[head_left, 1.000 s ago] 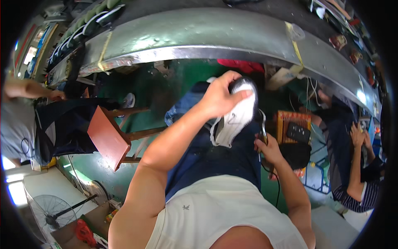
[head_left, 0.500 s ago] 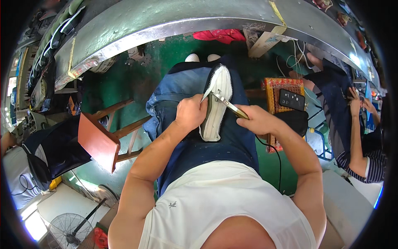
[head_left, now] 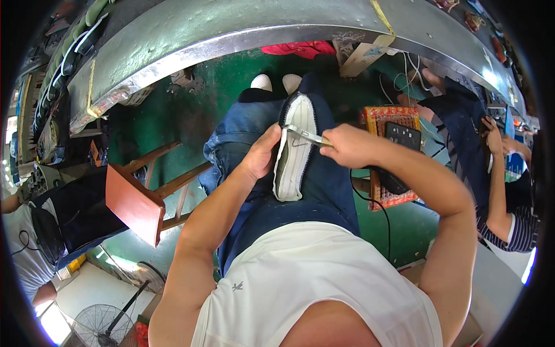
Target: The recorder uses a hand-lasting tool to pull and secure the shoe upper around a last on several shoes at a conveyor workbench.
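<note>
A shoe (head_left: 292, 173) lies sole side up along my lap, its pale, seamed underside showing within a dark upper edge. My left hand (head_left: 263, 153) is closed at the shoe's left edge, thumb towards the toe half; its fingertips are partly hidden. In my right hand (head_left: 350, 146) is a pair of metal pliers (head_left: 307, 135), reaching across the underside from the right. The jaws of the pliers meet the shoe's left edge beside my left thumb. Whether they grip the edge material I cannot make out.
A metal-edged workbench (head_left: 231, 43) curves across the far side. To the right, a beaded seat (head_left: 393, 118) bears a black phone (head_left: 403, 136). A wooden stool (head_left: 136, 202) stands left. A person (head_left: 497, 168) sits right, another (head_left: 75, 208) left; a fan (head_left: 104, 327) is near left.
The pliers have moved left across the sole to its left edge, with my right hand and elbow following. A pale strip raised by my left hand earlier now lies down at the edge.
</note>
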`<state>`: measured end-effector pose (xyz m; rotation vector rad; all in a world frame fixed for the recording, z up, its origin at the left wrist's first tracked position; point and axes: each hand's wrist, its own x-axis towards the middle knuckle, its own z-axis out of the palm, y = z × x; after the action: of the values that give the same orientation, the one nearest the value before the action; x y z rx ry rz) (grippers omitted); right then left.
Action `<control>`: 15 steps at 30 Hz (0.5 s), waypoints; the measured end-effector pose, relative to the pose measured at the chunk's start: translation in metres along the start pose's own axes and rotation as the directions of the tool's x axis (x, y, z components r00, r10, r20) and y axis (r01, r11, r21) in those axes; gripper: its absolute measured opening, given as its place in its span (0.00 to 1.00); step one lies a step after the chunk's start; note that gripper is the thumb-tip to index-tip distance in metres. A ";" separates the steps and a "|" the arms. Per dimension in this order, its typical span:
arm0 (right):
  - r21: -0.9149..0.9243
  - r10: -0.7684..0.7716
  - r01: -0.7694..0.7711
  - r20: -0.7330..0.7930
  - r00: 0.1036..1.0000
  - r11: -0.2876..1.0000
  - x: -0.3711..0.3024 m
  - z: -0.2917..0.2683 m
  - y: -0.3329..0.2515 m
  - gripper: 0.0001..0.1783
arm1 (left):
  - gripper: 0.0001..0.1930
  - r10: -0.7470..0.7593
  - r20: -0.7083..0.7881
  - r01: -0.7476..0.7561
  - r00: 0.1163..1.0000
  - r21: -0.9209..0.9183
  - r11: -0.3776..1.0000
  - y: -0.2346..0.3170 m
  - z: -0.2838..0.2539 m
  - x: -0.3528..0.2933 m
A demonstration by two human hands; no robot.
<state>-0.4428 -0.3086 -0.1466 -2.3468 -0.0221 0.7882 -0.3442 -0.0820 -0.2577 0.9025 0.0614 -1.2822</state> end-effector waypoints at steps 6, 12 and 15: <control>0.395 0.191 -0.040 -0.351 0.917 0.918 0.003 0.082 -0.010 0.15 | 0.36 0.074 -0.050 -0.068 0.996 0.102 0.992 0.005 -0.010 0.015; 0.246 0.074 -0.030 -0.174 0.982 0.969 0.007 0.036 0.023 0.17 | 0.33 0.019 -0.125 0.001 0.992 0.157 0.988 0.012 0.002 0.017; 0.573 0.258 -0.324 0.196 0.946 0.753 0.014 0.028 0.009 0.16 | 0.30 0.012 -0.173 0.017 0.985 0.163 0.986 0.014 0.008 0.016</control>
<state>-0.4485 -0.2964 -0.1764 -1.7109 0.4975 0.9070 -0.3306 -0.0989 -0.2531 1.1557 0.0947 -1.2216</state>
